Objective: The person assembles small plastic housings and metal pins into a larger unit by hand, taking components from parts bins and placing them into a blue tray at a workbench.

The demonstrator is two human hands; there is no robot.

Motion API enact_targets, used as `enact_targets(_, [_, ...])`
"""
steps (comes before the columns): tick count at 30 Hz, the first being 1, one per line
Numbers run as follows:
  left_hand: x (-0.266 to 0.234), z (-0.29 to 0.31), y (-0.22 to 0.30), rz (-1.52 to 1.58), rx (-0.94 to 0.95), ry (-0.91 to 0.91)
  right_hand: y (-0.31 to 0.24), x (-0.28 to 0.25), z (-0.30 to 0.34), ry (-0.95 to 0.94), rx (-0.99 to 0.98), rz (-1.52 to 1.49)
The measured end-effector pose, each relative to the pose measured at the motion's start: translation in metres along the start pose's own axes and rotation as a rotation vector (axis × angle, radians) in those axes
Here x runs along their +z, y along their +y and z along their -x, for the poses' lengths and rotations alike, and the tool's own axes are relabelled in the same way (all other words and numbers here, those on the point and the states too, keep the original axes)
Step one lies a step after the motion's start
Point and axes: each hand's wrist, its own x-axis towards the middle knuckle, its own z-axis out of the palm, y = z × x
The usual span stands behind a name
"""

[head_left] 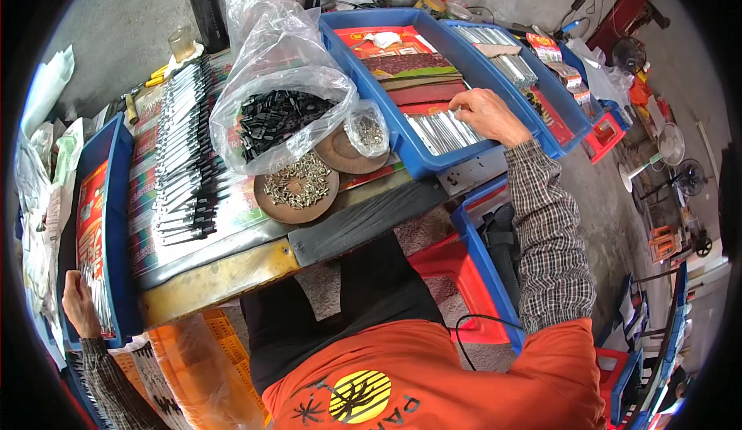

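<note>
My right hand (490, 115) is over the near end of a blue tray (421, 163). Its fingers are bent and pressed together just above a row of flat metal strips (440, 132); what they pinch, if anything, is hidden. My left hand (80, 305) is at the near end of another blue tray (120, 198) at the far left, beside thin metal pieces (98, 295). Its fingertips are too hard to make out to say whether they grip one. Between the trays, a long row of metal pieces with black ends (182, 144) lies on the table.
A clear plastic bag (270, 32) holds black parts (282, 117). Before it stands a round brown dish (270, 212) of small metal fasteners (297, 183), next to a small bag (367, 129). A black flask (207, 13) stands behind. Another blue tray (553, 140) is on the right.
</note>
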Motion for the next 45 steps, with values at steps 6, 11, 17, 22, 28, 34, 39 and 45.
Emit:
enact_targets(6, [-0.005, 0.006, 0.027, 0.287, -0.101, 0.131, 0.014, 0.013, -0.014, -0.104, -0.029, 0.081])
enact_targets(11, [-0.014, 0.012, 0.101, 0.413, -0.315, -0.027, 0.022, 0.017, -0.015, -0.041, -0.098, 0.036])
enact_targets(17, [-0.003, 0.027, 0.152, 0.824, -0.104, -0.082, 0.007, 0.003, -0.013, -0.028, -0.021, -0.126])
enact_targets(22, [-0.006, 0.035, 0.208, 0.869, -0.114, -0.161, 0.006, 0.0, -0.007, 0.015, 0.062, -0.11])
enact_targets(28, [-0.006, 0.047, 0.244, 1.04, -0.101, -0.261, 0.006, -0.003, -0.003, -0.13, 0.112, -0.302])
enact_targets(34, [-0.002, 0.054, 0.267, 1.035, -0.051, -0.222, -0.011, -0.014, 0.017, 0.079, 0.0, -0.264])
enact_targets(39, [-0.002, 0.062, 0.274, 1.089, -0.071, -0.23, -0.054, -0.024, 0.043, 0.405, -0.145, -0.296])
enact_targets(45, [-0.009, 0.068, 0.296, 1.27, -0.183, -0.391, -0.129, -0.028, 0.091, 0.391, -0.281, -0.52])
